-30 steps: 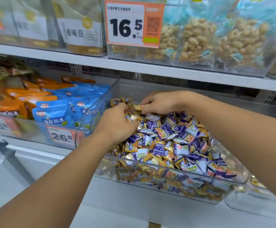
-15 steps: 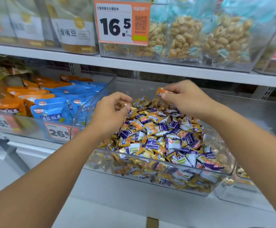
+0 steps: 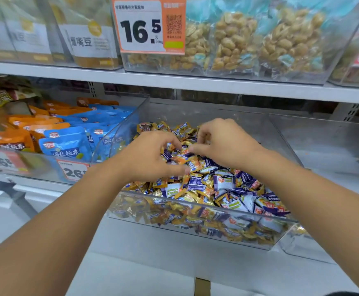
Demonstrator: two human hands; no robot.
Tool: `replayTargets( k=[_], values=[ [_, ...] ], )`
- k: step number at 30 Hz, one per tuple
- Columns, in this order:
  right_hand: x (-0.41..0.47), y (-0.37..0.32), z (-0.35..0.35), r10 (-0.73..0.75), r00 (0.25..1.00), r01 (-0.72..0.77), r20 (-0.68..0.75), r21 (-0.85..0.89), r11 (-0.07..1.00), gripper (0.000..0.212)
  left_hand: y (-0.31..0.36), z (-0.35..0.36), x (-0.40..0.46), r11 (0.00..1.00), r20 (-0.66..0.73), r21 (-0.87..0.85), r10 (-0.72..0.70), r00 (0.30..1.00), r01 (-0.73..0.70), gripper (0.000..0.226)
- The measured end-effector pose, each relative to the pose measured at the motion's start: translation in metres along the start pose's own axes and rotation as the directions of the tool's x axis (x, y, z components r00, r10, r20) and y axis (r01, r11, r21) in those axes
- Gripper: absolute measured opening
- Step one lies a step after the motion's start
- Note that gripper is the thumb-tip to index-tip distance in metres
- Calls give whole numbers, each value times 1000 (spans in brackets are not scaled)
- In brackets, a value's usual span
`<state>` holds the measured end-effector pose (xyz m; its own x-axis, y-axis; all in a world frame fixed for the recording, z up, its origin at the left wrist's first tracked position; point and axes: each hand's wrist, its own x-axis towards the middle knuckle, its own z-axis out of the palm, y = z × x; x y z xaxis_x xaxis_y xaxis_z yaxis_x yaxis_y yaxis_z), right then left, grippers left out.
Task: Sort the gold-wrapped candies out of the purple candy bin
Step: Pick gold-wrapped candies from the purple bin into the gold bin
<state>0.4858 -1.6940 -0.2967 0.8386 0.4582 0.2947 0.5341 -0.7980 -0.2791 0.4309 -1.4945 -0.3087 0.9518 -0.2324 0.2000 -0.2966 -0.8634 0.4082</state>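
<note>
Hands meet over the middle of the bin (image 3: pixel 195 236), a clear tub on the shelf (image 3: pixel 195 83) heaped with mixed candies: gold candies (image 3: pixel 187 196) scattered all through the purple candies (image 3: pixel 195 182), thickest along the front and far back. Left hand (image 3: pixel 150 157) curls down with thumb and fingers closing toward the pile; right hand (image 3: pixel 223 144) does likewise, fingertips pointing at an orange-gold piece (image 3: pixel 179 158) between them. Whether either grip has actually caught a wrapper I cannot tell (fingertips are blurred and partly hidden). To do this well, I judge: pinch one twisted wrapper end, lift straight up so the neighbours slide off, and check the colour before carrying it away. Slick foil slips easily. Much gold remains.
</note>
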Motion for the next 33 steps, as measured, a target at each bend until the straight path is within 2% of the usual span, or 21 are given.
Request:
replayTargets(
  k=[2, 5, 7, 9, 10, 11, 12, 14, 15, 16, 18, 21, 23, 24, 25, 26, 27, 28, 29, 31, 33],
  values=[
    [-3, 0, 1, 20, 995, -11, 95, -96, 995, 29, -7, 7, 2, 996, 38, 87, 16, 999, -19, 45],
    [-5, -1, -1, 33, 993, -19, 114, -121, 992, 25, -12, 13, 5, 999, -37, 13, 52, 998, -52, 23],
    [-4, -2, -1, 22, 991, -5, 135, -124, 992, 35, -14, 14, 5, 997, -75, -6, 74, 994, -74, 21],
    [-3, -7, -5, 80, 988, -80, 130, -4, 997, 43, -13, 15, 5, 997, -98, -15, 68, 993, -70, 22],
    [-2, -9, -9, 136, 984, -152, 116, 140, 978, 40, -13, 16, 5, 998, -89, -19, 61, 994, -63, 20],
    [-1, -10, -13, 214, 969, -245, 126, 328, 913, 34, -11, 17, 5, 998, -64, -14, 54, 996, -55, 20],
    [-1, -11, -18, 292, 939, -344, 183, 521, 781, 28, -10, 18, 6, 999, -39, 1, 54, 998, -54, 24],
    [-1, -11, -21, 324, 852, -516, 412, 767, 382, 13, -8, 20, 7, 998, -21, 24, 60, 998, -60, 31],
    [-2, -10, -20, 285, 802, -587, 525, 782, 212, 9, -7, 21, 8, 997, -27, 33, 65, 998, -64, 32],
    [-3, -9, -19, 232, 754, -645, 614, 758, 92, 11, -5, 22, 9, 997, -36, 48, 70, 997, -68, 30],
    [-5, -7, -17, 150, 686, -720, 712, 693, 7, 17, 1, 24, 12, 994, -58, 94, 60, 997, -54, 23],
    [-5, -10, -15, 138, 665, -745, 734, 664, 54, 28, 6, 25, 14, 996, -68, 79, 34, 997, -29, 14],
    [-5, -13, -14, 190, 713, -700, 675, 700, 140, 26, 7, 23, 14, 999, -55, 52, 0, 998, 3, 15],
    [-6, -13, -14, 223, 770, -638, 597, 725, 261, 25, 8, 21, 14, 999, -75, 28, -24, 997, 26, 17],
    [-8, -13, -14, 236, 845, -532, 480, 712, 459, 24, 9, 18, 14, 998, -119, -20, -65, 991, 63, 20],
    [-10, -13, -15, 197, 914, -389, 355, 625, 677, 23, 10, 15, 13, 990, -179, -95, -123, 976, 107, 24],
    [-12, -11, -16, 106, 955, -233, 275, 481, 845, 20, 11, 11, 13, 971, -236, -186, -195, 952, 153, 28],
    [-13, -11, -16, 7, 963, -102, 269, 339, 935, 15, 11, 8, 12, 942, -281, -281, -263, 923, 183, 32],
    [-14, -12, -16, -64, 946, -8, 318, 220, 975, 14, 10, 5, 11, 907, -298, -373, -319, 900, 198, 36],
    [-16, -14, -13, -93, 903, 85, 419, 37, 996, 22, 6, 3, 8, 816, -257, -536, -401, 879, 215, 42],
    [-14, -17, -11, -107, 916, 151, 387, -86, 985, 23, 4, 5, 6, 717, -178, -653, -458, 871, 244, 41]
  ],
)
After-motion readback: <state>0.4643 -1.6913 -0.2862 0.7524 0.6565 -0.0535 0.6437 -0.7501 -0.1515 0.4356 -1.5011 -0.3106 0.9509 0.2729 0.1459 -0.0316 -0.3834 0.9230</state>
